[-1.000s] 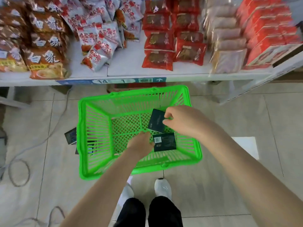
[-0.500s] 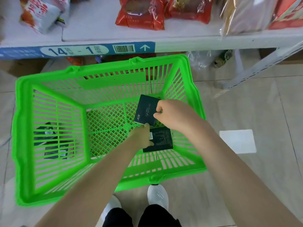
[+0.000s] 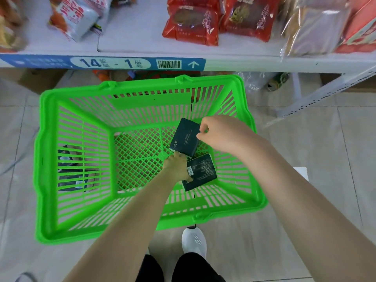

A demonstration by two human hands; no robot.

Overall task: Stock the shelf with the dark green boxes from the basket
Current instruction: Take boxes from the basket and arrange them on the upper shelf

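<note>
Green basket [image 3: 142, 86] on tiled floor, just below the shelf [image 3: 264, 63] edge; both hands reach into its right half. Right hand [image 3: 221, 135] pinches the right edge of the upper dark green box [image 3: 184, 137] between thumb and curled fingers; box tilted, front face up. Left hand [image 3: 177, 167] grips the left edge of the lower dark green box [image 3: 201, 173], thumb on its printed face; other fingers hidden, cannot tell. Boxes just beside each other; red packets [image 3: 191, 25] on shelf.

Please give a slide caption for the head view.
In the green basket, right hand pinches upper dark green box; left hand grips lower box.
</note>
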